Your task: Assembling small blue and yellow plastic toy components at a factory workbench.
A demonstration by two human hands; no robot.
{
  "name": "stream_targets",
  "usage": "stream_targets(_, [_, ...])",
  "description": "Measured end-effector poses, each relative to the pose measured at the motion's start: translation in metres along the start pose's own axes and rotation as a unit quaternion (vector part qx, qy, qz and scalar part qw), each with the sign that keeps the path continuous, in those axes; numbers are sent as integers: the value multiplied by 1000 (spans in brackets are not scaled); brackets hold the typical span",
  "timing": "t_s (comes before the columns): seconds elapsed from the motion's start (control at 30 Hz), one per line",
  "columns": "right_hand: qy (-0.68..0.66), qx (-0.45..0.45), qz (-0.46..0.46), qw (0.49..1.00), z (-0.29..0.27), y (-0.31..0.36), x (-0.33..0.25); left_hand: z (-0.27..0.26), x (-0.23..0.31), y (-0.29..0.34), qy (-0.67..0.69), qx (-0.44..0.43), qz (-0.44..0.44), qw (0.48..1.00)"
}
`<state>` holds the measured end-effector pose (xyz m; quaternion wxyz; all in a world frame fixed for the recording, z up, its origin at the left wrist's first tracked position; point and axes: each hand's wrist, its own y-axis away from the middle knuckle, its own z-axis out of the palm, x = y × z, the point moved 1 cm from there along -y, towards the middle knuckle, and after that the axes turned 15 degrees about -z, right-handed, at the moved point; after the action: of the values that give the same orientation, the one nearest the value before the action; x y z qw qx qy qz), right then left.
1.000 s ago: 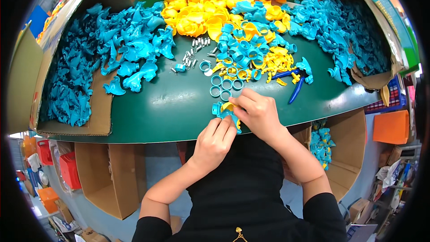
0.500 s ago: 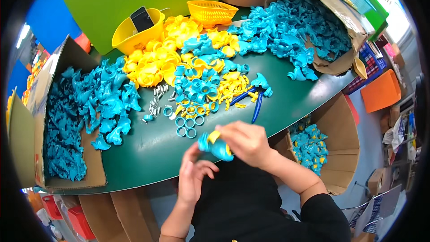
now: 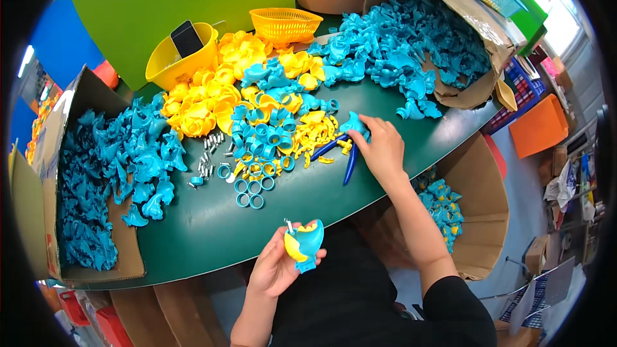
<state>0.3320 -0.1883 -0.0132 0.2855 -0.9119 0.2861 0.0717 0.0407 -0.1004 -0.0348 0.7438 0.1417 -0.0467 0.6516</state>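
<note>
My left hand point(image 3: 271, 268) is closed around a half-assembled teal and yellow plastic toy part point(image 3: 311, 241), held up in front of the table edge. A small metal pin point(image 3: 289, 225) stands out from its top. Farther right, my right hand point(image 3: 385, 154) reaches over the table, thumb and fingers around a teal plastic piece point(image 3: 353, 124). Just below that hand lie two dark blue handles point(image 3: 350, 166), seemingly of one tool, whose head I cannot make out. Small yellow pieces point(image 3: 315, 135), teal rings point(image 3: 256, 200) and metal pins point(image 3: 207, 157) lie left of it.
Cardboard boxes of teal pieces stand at the left point(image 3: 128, 250) and far right point(image 3: 472, 93). Yellow cups point(image 3: 199, 103) are heaped between them, before a yellow bowl point(image 3: 160, 67) holding a phone point(image 3: 186, 40) and a yellow basket point(image 3: 283, 24). A box point(image 3: 491, 218) of teal-yellow parts stands below right.
My right hand has left the toy part and moved up and right to the teal piece on the table. My left hand now holds the toy part alone, its yellow side showing.
</note>
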Motion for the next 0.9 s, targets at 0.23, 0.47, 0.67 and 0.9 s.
stream_targets(0.23, [-273,83,-25,958,-26,27,-41,11,9,-6,-58,78,71,993])
stream_targets(0.47, [-466,-54,-79,879,-50,80,-107,24,7,-8,-197,192,140,951])
stream_targets(0.67, [-485,-50,-81,869,-48,87,-108,24,9,-8,-202,182,163,949])
stream_targets(0.9, [-532,-55,-26,844,-39,99,-110,29,13,-7,-198,179,138,954])
